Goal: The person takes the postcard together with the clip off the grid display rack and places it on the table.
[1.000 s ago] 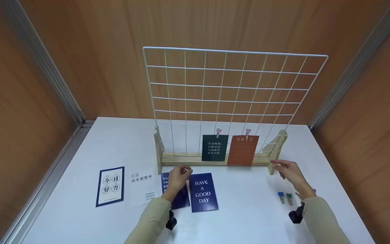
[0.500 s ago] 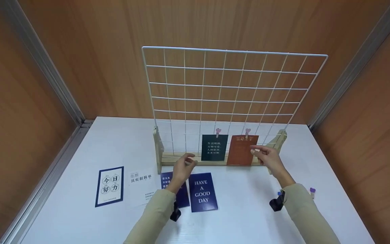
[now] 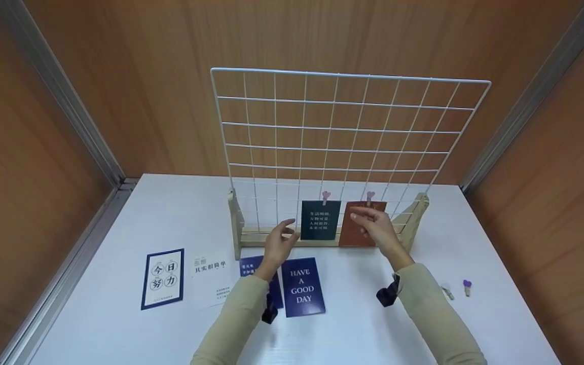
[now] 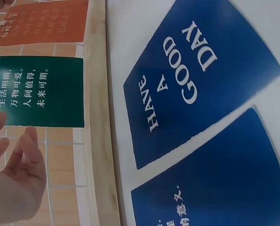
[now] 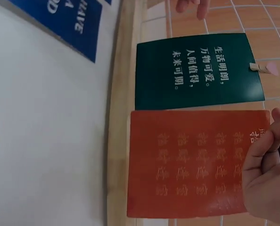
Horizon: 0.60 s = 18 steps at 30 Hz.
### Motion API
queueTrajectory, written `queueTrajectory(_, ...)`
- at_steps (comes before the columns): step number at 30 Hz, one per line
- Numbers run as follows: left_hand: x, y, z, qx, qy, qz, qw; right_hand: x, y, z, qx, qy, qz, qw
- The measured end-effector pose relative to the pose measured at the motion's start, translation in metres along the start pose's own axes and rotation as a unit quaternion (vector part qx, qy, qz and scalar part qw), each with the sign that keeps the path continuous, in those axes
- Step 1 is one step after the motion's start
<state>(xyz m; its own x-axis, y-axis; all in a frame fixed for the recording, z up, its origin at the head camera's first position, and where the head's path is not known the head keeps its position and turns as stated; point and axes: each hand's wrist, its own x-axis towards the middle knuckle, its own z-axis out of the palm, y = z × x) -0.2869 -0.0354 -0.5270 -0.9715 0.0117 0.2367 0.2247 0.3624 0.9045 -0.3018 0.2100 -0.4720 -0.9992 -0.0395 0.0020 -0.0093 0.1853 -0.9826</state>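
A dark green card (image 3: 321,220) and an orange-red card (image 3: 357,230) hang side by side low on a white wire grid (image 3: 337,129). Each has a pink heart clip at its top, like the clip (image 3: 326,195) over the green card. My left hand (image 3: 278,249) is beside the green card's left edge, fingers loosely bent, with nothing visible in it. In the left wrist view its fingertips come close to that card; contact is unclear. In front of the orange-red card's upper part is my right hand (image 3: 377,230), fingers relaxed, holding nothing visible.
On the white table lie a "HAVE A GOOD DAY" card (image 3: 303,287), a second blue card (image 3: 275,294) partly under my left arm, a white card (image 3: 213,279) and a blue-bordered card (image 3: 163,279). A purple heart clip (image 3: 467,287) and a pale clip (image 3: 447,291) lie right. Wooden feet (image 3: 413,220) support the grid.
My right hand has moved left and up from near the right wooden foot to the orange-red card. My left hand has risen slightly rightward, toward the green card's edge. The cards have stayed put.
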Motion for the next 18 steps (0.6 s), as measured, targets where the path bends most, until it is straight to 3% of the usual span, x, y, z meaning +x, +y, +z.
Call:
queueTrajectory(9,0.005,0.000,0.009,-0.028,-0.004,-0.010,0.9996,0.010,-0.006,0.026,0.046,0.022,0.020,0.998)
queueTrajectory(18,0.015,0.008,0.008,-0.027,-0.008,-0.032,0.9991,0.019,-0.017,0.044,0.055,0.021,0.028,0.998)
